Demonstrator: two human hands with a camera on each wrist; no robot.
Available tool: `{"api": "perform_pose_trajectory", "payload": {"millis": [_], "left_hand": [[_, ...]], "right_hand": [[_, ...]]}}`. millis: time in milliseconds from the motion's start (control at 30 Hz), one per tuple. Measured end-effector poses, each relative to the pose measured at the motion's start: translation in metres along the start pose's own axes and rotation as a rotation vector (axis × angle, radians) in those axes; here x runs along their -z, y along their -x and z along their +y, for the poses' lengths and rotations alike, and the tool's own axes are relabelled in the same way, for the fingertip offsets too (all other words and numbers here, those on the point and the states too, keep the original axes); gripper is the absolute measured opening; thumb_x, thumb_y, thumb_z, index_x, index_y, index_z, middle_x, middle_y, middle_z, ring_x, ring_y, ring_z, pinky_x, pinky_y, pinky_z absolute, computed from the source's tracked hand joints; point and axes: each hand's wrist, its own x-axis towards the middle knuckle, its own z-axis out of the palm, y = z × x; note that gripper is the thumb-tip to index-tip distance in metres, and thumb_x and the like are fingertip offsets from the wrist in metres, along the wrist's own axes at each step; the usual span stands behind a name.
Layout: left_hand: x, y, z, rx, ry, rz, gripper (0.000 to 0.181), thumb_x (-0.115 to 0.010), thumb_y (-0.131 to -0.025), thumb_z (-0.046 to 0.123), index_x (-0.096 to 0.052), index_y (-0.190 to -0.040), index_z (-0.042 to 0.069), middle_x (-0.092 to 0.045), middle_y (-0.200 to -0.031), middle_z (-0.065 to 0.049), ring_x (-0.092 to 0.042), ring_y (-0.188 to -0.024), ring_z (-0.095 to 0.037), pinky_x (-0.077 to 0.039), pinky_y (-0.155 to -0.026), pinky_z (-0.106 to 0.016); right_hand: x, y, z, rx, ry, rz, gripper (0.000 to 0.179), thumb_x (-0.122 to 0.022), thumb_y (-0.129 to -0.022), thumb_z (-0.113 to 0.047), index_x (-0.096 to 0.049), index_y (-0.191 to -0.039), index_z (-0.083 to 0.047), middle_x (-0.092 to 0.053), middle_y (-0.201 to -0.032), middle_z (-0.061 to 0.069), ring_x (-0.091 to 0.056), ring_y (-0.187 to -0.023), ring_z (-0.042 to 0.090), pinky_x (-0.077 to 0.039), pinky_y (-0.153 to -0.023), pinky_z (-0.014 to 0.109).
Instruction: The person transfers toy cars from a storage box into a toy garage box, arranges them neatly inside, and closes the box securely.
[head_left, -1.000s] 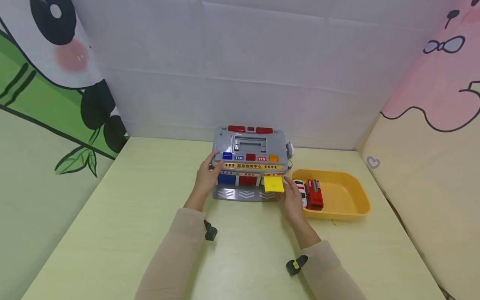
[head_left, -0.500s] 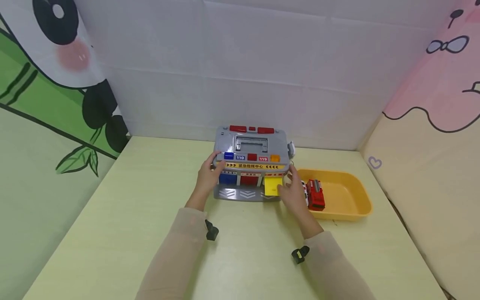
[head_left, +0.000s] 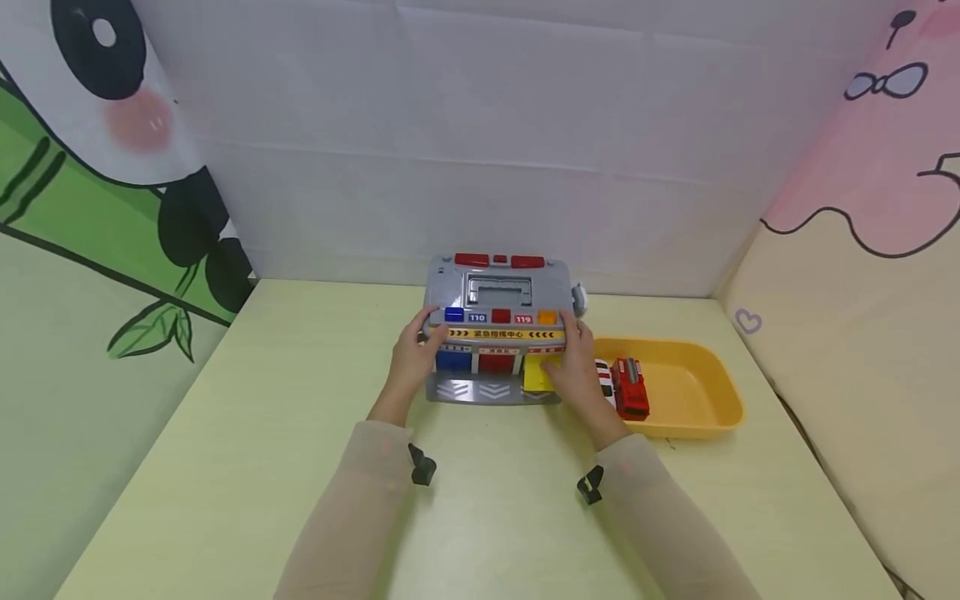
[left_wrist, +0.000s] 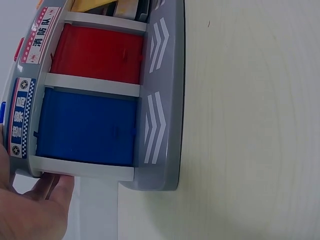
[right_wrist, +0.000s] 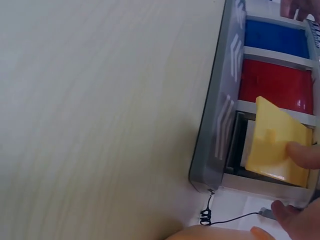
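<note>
A grey toy rescue garage [head_left: 497, 333] with blue, red and yellow doors stands at the back of the table. My left hand [head_left: 412, 358] grips its left end, thumb in front. At the right end my right hand [head_left: 579, 371] holds the side, fingers along the edge and thumb pressing on the yellow door [right_wrist: 272, 142]. That door is tilted partly outward, and something pale and dark shows in the bay behind it in the right wrist view. The blue door [left_wrist: 90, 125] and red door [left_wrist: 97, 54] lie flat in their openings.
To the right of the garage is a yellow tray [head_left: 690, 387] with a red toy fire truck [head_left: 630, 388] and a white-and-red toy car [head_left: 605, 382]. A black coiled cord [right_wrist: 205, 216] hangs at the garage's right end. A white wall sheet [head_left: 450, 125] rises behind.
My right hand has moved up and in along the garage's right side, its thumb coming onto the yellow door. That door has swung lower. The left hand keeps its grip.
</note>
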Motion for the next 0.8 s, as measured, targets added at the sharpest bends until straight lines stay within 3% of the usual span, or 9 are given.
{"api": "perform_pose_trajectory", "payload": {"millis": [133,300,500,800], "left_hand": [[0.0,0.0,0.0,-0.004,0.003,-0.007,0.048,-0.054,-0.099,0.038,-0.044,-0.145,0.027,-0.052,-0.133,-0.013,-0.053,-0.112,-0.032,-0.045,-0.09,-0.05],[0.0,0.0,-0.001,0.009,-0.007,-0.002,0.049,-0.054,-0.099,0.038,-0.043,-0.146,0.027,-0.052,-0.133,-0.014,-0.053,-0.112,-0.032,-0.045,-0.091,-0.05],[0.003,0.001,-0.001,0.005,-0.003,0.0,0.048,-0.055,-0.099,0.038,-0.045,-0.145,0.027,-0.052,-0.134,-0.014,-0.053,-0.113,-0.033,-0.045,-0.091,-0.05],[0.002,0.0,0.0,-0.002,0.011,-0.01,0.048,-0.055,-0.099,0.037,-0.044,-0.145,0.026,-0.05,-0.136,-0.013,-0.053,-0.114,-0.033,-0.046,-0.091,-0.05]], "right_hand": [[-0.004,-0.002,-0.001,-0.016,0.046,0.023,0.091,-0.074,-0.083,0.002,-0.021,-0.153,-0.024,-0.013,-0.151,0.019,-0.038,-0.122,0.041,-0.045,-0.096,0.048],[-0.009,-0.005,0.001,0.006,0.182,0.071,0.089,-0.078,-0.082,-0.006,-0.024,-0.15,-0.025,-0.022,-0.147,0.021,-0.05,-0.106,0.04,-0.053,-0.081,0.046],[-0.01,-0.006,0.001,0.068,0.33,0.141,0.083,-0.083,-0.079,-0.015,-0.031,-0.144,-0.022,-0.034,-0.138,0.023,-0.054,-0.084,0.038,-0.052,-0.068,0.046],[-0.014,-0.008,0.006,0.091,0.261,0.174,0.078,-0.079,-0.082,-0.009,-0.031,-0.142,-0.022,-0.033,-0.139,0.023,-0.055,-0.098,0.04,-0.054,-0.073,0.05]]}}
